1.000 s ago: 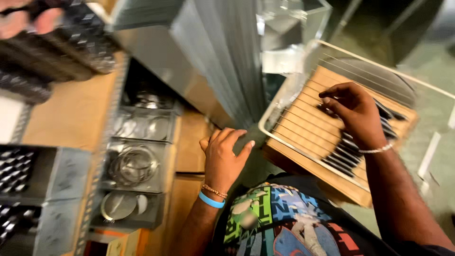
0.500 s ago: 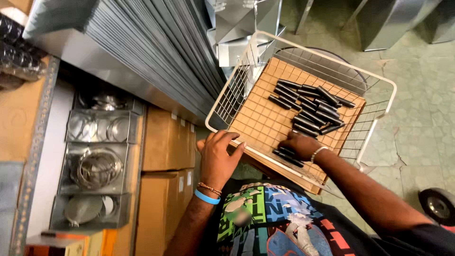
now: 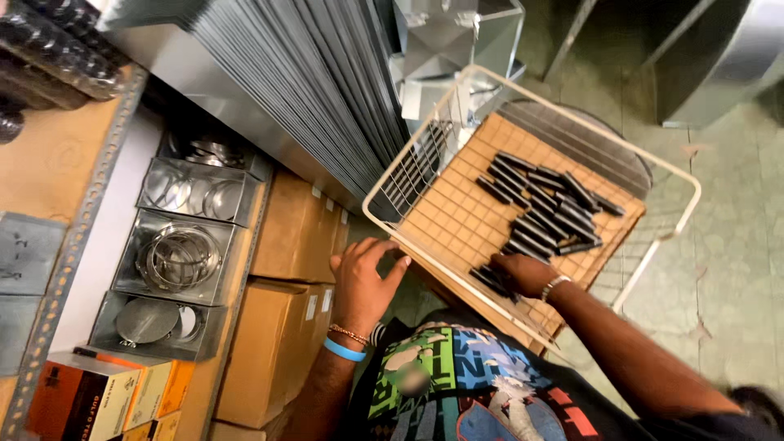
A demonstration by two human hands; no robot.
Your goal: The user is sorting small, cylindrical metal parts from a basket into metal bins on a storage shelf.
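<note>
A white wire basket (image 3: 682, 214) with a brown cardboard liner (image 3: 457, 220) holds several thin black bars (image 3: 549, 204) lying side by side. My right hand (image 3: 525, 273) reaches into the near end of the basket, its fingers on a few black bars (image 3: 493, 280) by the liner's near edge; whether the fingers close around them I cannot see. My left hand (image 3: 364, 282) grips the basket's near corner rim, fingers curled over the wire. A blue band and a bead bracelet sit on my left wrist, a light bracelet on my right.
Stacked grey metal sheets (image 3: 302, 73) slope down on the left of the basket. Metal bins (image 3: 184, 257) with rings and round discs sit on a shelf at left, beside brown cartons (image 3: 282, 327) and orange boxes (image 3: 106, 400). Green floor lies at right.
My view has swung down and right, bringing the basket closer. My right hand slid from the bars at the basket's middle toward its near edge. My left hand moved onto the basket rim.
</note>
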